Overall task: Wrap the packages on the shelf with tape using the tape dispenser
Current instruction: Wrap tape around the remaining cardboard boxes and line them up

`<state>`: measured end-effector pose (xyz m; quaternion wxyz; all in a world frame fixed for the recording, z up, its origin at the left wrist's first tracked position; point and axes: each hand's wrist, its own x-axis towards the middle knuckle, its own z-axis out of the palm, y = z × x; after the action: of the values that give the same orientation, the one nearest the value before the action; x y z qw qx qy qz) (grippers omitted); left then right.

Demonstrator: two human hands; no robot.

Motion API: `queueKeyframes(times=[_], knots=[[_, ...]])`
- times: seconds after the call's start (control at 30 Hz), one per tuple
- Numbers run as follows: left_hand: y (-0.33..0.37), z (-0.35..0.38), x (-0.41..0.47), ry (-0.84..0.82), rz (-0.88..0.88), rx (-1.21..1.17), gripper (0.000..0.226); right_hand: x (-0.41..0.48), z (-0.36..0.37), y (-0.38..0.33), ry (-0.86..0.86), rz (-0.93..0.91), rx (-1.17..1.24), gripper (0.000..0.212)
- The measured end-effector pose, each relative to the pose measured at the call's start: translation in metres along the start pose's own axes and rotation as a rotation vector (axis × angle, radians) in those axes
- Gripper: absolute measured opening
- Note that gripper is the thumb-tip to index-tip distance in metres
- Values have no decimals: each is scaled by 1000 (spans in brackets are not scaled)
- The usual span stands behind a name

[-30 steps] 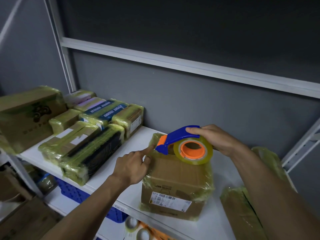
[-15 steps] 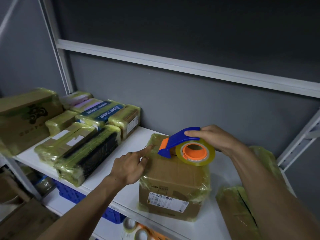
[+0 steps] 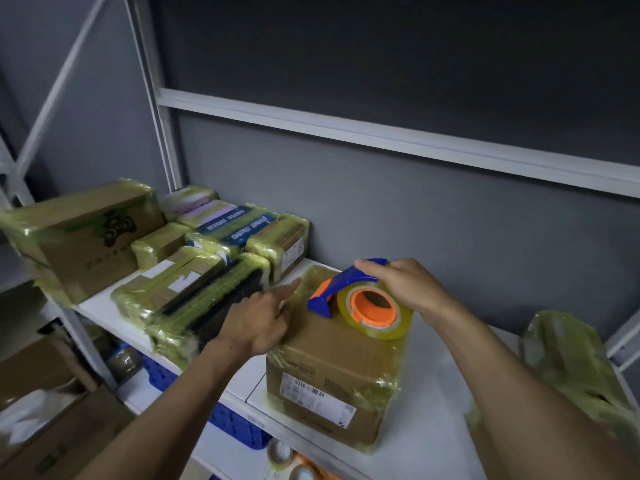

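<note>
Mostly done by the looks of it: the packages (image 3: 194,271) at the left of the shelf (image 3: 433,431) are already taped up, and the box (image 3: 332,372) at the near middle is partly wrapped. The tape dispenser (image 3: 346,289) is gripped on top of that box by the right hand (image 3: 407,289), fingers curled round the blue handle. The box's far left corner is pressed by the straight index finger of the left hand (image 3: 256,322), nothing held.

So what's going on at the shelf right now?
A person is taping a cardboard box that sits on the white shelf. The right hand grips the blue tape dispenser, which rests on the box's top. The left hand presses an outstretched index finger on the box's upper left edge. Wrapped packages are stacked to the left, and another wrapped package lies to the right.
</note>
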<state>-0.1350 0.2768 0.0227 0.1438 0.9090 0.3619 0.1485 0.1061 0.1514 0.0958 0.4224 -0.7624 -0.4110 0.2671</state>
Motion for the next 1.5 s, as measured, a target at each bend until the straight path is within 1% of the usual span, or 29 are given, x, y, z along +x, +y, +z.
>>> queueKeyframes(times=[0.03, 0.07, 0.17, 0.23, 0.3, 0.4, 0.47, 0.63, 0.77, 0.9, 1.0, 1.1, 1.3, 1.43, 1.5], knots=[[3, 2, 0, -7, 21, -2, 52, 1, -1, 1, -8, 6, -15, 82], [5, 5, 0, -23, 36, -3, 57, 1, -3, 1, -29, 10, -30, 81], [8, 10, -1, -48, 36, 0, 84, 1, -9, 3, -110, 9, 16, 72], [7, 10, -2, -33, 64, 12, 90, -1, -13, 5, -157, 10, 73, 65], [7, 9, -3, -23, 84, 28, 90, -2, -14, 6, -189, 5, 79, 64], [9, 11, -3, 0, 111, 137, 88, -3, -14, 9, -141, -3, 72, 73], [8, 11, -2, 16, 95, 197, 89, -4, -11, 10, -108, -10, 72, 75], [10, 10, 0, 13, 70, 279, 99, -4, -14, 5, -98, -23, 70, 69], [9, 11, 0, -10, 54, 279, 97, -8, -22, 0, -91, -48, 74, 67], [10, 11, 1, -10, 63, 286, 98, -15, -39, -1, -60, -50, 79, 62], [12, 10, 0, -18, 71, 294, 99, -20, -39, 1, -78, -20, 97, 44], [12, 8, -2, -24, 81, 318, 97, -20, -30, -2, -84, 4, 73, 37], [-2, -11, 5, -33, 111, 468, 81, -11, -13, -18, -111, -12, 17, 48], [-14, -23, 13, -136, 131, 546, 82, -3, 2, -27, -111, -2, -22, 57], [-12, -21, 13, -153, 137, 510, 86, 0, 2, -25, -106, 33, -20, 71]])
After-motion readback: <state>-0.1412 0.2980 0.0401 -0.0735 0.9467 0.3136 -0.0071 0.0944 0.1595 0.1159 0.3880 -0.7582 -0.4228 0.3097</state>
